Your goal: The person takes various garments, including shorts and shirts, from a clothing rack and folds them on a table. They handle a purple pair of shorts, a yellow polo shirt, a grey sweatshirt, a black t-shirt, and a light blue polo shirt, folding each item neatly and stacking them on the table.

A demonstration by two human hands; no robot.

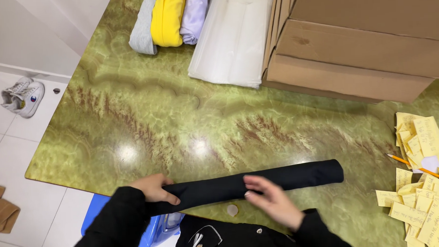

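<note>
At the far right corner of the green marbled table [145, 122] stands a stack of flattened brown cardboard boxes [364, 38], with a pile of clear plastic bags [233, 39] just beside it. Rolled grey, yellow and lilac garments [168, 17] lie along the far edge. Yellow paper slips [424, 179] with handwriting are scattered at the right edge, an orange pencil [411, 164] among them. Along the near edge lies a rolled black cloth [261, 180]. The left hand [154, 188] grips its left end, fingers curled around it. The right hand [273, 201] rests open on the roll's middle, fingers spread and touching it.
</note>
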